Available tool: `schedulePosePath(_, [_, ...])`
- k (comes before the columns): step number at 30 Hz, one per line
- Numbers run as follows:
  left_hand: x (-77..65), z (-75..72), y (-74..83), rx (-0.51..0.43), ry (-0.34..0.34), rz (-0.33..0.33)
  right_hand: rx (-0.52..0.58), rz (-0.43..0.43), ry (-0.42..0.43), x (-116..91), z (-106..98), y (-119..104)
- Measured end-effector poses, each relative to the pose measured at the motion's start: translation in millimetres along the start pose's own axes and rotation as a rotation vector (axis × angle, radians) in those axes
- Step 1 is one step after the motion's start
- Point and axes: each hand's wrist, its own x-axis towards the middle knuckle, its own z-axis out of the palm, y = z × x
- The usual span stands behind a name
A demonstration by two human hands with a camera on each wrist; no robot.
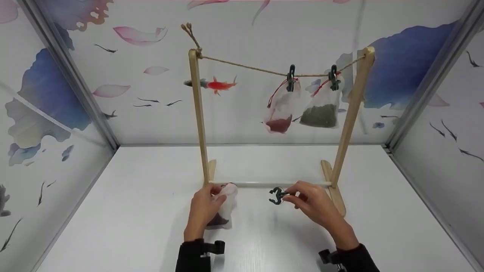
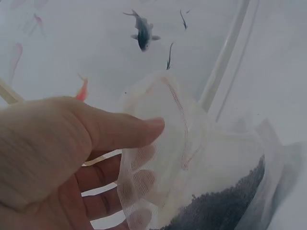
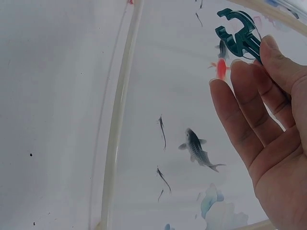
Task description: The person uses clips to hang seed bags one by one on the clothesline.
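Note:
My left hand (image 1: pixel 206 209) pinches a sheer white mesh drawstring bag (image 1: pixel 228 202) near its top, thumb in front and fingers behind. Dark grains (image 2: pixel 216 206) fill the bag's lower part, close over the white table. In the left wrist view the fingertips show through the mesh. My right hand (image 1: pixel 312 200) holds a dark green plastic clip (image 1: pixel 278 195) by its handle end, between thumb and index finger. The clip's curved jaws point left and stand apart in the right wrist view, with nothing between them. The two hands are a short distance apart, in front of the rack's lower bar.
A wooden rack (image 1: pixel 353 117) stands ahead, a sagging twine line (image 1: pixel 245 67) tied between its posts. On the line's right half, green clips hold a mesh bag of reddish contents (image 1: pixel 280 122) and one of greenish contents (image 1: pixel 320 115). Printed panels enclose the table (image 1: pixel 143 173).

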Motion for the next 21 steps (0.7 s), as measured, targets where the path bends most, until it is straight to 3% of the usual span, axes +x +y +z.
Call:
schedulePosePath(8, [1.8, -2.7, 10.0, -0.145, 0.021, 0.061, 0.004, -0.006, 0.009, -0.3, 0.0, 0.6])
schedulePosePath(21, [4.1, 1.4, 19.3, -0.191, 0.103, 0.170, 0.006, 0.012, 0.026, -0.2, -1.7, -2.2])
